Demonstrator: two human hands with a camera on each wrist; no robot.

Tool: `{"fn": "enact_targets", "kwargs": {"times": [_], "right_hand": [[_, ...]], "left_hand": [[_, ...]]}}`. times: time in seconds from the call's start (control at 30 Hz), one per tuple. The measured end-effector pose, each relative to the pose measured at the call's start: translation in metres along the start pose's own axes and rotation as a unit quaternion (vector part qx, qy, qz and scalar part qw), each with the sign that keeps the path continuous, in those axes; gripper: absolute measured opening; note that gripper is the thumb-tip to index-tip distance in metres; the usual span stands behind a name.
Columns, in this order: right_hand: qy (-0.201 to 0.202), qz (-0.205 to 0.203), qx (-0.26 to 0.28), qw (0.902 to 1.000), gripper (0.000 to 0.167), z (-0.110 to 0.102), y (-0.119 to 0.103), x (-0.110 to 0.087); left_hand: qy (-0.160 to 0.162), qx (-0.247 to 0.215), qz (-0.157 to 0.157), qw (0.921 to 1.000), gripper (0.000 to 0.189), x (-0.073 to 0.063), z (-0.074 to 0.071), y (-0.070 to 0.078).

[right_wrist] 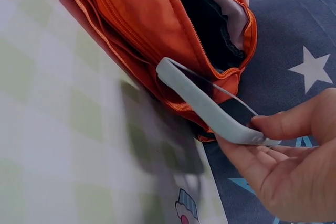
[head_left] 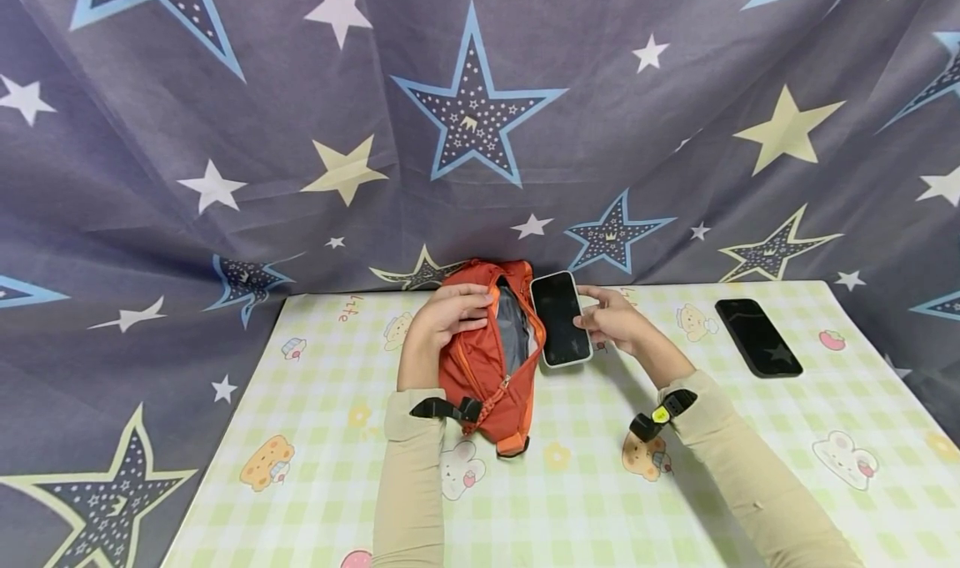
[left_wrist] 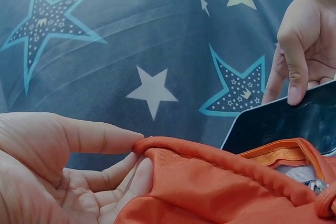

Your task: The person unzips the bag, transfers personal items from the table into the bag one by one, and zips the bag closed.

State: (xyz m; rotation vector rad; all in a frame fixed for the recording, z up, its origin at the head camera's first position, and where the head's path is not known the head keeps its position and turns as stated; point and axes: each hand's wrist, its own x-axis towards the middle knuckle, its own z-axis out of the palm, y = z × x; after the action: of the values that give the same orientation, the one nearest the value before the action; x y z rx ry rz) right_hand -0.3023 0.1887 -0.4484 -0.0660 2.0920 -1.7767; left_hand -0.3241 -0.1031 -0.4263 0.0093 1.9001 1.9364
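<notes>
An orange-red waist bag (head_left: pixel 480 359) lies on the table with its main zip undone, and the grey lining shows inside. My left hand (head_left: pixel 452 314) pinches the edge of the bag's opening between thumb and fingers; the left wrist view shows this hand (left_wrist: pixel 79 166) at the fabric rim (left_wrist: pixel 210 166). Just right of the opening, my right hand (head_left: pixel 611 318) grips a smartphone (head_left: pixel 561 318) with a dark screen and a pale case. In the right wrist view the phone's pale case edge (right_wrist: pixel 210 108) is tilted beside the bag (right_wrist: pixel 152 19), above the table.
A second, black smartphone (head_left: pixel 758 338) lies flat at the table's right side. The table wears a green-and-white checked cloth (head_left: pixel 315 468) with cartoon prints. Behind the table's back edge hangs a dark star-patterned curtain (head_left: pixel 600 151).
</notes>
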Motion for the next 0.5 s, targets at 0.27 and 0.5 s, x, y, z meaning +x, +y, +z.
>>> {"fn": "enact_targets", "kwargs": {"times": [0.27, 0.5], "right_hand": [[0.006, -0.003, -0.002, 1.0000, 0.070, 0.0010, 0.0023, -0.0025], [0.008, -0.010, 0.006, 0.9999, 0.071, 0.0023, 0.0020, -0.0016]], "left_hand": [[0.000, -0.005, -0.003, 1.0000, 0.038, -0.0016, 0.0011, 0.0008], [0.004, -0.010, -0.004, 0.9999, 0.038, -0.0016, 0.0011, 0.0002]]}}
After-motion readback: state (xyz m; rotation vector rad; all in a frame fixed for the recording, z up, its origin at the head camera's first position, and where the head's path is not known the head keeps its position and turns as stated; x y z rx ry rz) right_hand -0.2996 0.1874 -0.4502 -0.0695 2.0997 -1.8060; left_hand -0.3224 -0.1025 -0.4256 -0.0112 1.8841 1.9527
